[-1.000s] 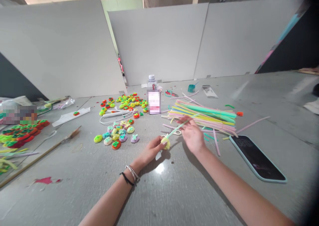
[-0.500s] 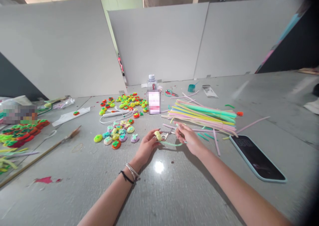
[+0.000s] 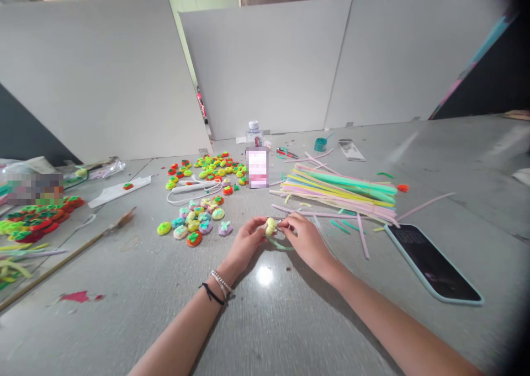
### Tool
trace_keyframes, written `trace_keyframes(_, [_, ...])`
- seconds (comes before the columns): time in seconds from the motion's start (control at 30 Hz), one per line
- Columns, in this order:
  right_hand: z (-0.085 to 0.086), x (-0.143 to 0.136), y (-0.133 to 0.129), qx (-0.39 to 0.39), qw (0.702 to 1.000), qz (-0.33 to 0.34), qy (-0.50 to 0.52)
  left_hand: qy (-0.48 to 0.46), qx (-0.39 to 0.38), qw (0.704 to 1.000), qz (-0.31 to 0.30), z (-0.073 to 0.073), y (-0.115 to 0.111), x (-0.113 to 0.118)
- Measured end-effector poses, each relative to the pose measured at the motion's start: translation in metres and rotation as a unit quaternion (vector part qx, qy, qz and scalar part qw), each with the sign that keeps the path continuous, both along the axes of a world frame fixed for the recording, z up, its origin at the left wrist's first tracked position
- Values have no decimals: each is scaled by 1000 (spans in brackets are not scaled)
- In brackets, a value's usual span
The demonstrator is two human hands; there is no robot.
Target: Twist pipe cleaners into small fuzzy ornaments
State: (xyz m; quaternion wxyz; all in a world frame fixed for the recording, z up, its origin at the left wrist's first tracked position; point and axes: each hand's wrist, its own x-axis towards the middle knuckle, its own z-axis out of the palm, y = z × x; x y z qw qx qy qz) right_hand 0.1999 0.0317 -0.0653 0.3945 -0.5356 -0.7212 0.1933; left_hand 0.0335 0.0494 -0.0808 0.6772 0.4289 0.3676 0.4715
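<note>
Left hand (image 3: 247, 244): thumb and fingers closing narrowly, holding a small, rounded, fuzzy pale-yellow piece (image 3: 271, 227). Right hand (image 3: 306, 238): fingertips bunching at the piece's right side; cannot tell exactly what they are pinching. A thin, fuzzy pale-green strip (image 3: 282, 247) is curving just below the grip, between the hands. Left of the grip, a cluster of round, fuzzy pastel pieces with flower-like tops (image 3: 192, 217) is lying on the grey tabletop (image 3: 265, 326). Beyond the grip, a pink-and-white lit panel (image 3: 257, 167) is standing in front of a clear, white-capped bottle (image 3: 254, 134). Right of and beyond the grip, a bundle of multicoloured fuzzy stems (image 3: 343, 191) is lying; nearer the wearer, a dark-screened phone in a pale-blue case (image 3: 434, 264) is resting.
</note>
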Motion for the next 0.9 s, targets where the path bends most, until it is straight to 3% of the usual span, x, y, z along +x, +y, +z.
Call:
trace_keyframes(0.17, [-1, -1, 0, 9, 1000, 3, -12, 8, 22, 999, -36, -3, -2, 1])
trace_keyframes(0.57, [5, -5, -6, -23, 997, -40, 63, 31, 31, 999, -14, -1, -1, 1])
trace_keyframes(0.7, [-1, -5, -2, -62, 989, -43, 126, 68, 42, 996, -27, -1, -1, 1])
trace_keyframes(0.9, [-12, -5, 7, -101, 959, 8, 266, 113, 110, 986, -44, 3, -5, 2])
